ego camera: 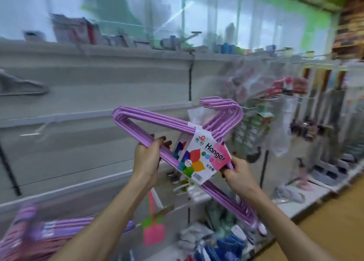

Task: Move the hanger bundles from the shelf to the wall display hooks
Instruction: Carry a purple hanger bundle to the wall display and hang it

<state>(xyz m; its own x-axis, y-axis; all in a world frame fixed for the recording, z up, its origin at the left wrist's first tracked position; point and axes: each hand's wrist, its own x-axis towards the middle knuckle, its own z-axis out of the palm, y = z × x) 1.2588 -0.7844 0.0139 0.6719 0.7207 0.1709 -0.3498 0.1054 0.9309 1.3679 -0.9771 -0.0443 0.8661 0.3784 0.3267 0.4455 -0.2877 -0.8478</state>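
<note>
Nearest me, more purple hanger bundles (39, 235) lie on the low shelf at lower left. My left hand (146, 158) and right hand (237, 175) each grip the lilac hanger bundle (157, 121), tilted, with its card label (204, 158) between them, before the pale wall panel (88, 87).

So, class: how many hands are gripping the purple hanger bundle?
2. The left hand grips the purple hanger bundle on its upper left bar; the right hand holds it just right of the paper label.
</note>
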